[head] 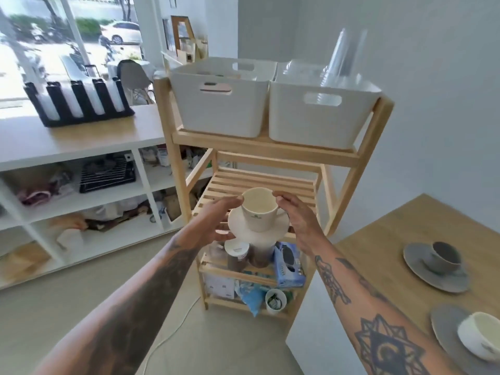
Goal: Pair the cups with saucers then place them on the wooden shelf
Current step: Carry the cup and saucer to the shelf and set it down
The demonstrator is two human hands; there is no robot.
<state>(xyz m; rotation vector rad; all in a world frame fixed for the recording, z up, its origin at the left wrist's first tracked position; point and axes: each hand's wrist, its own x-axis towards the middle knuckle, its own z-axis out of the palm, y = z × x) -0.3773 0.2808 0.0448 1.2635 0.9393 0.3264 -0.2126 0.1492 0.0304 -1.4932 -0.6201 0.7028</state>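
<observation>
A cream cup (pixel 259 209) stands on a cream saucer (pixel 258 230), held in the air just in front of the slatted middle level of the wooden shelf (pixel 259 182). My left hand (pixel 216 220) grips the saucer's left rim, thumb by the cup. My right hand (pixel 296 216) holds the right side, fingers at the cup's rim and handle. On the table at right, a grey cup (pixel 445 257) sits on a grey saucer (pixel 435 269), and a cream cup (pixel 480 338) sits on another grey saucer (pixel 446 331).
Two white bins (pixel 219 104) (pixel 322 115) fill the shelf's top level. Lower levels hold jars (pixel 238 255), a blue box (pixel 288 263) and bags. A white counter (pixel 67 139) with a black cup rack (pixel 78 104) stands at left. The wooden table (pixel 400 236) is at right.
</observation>
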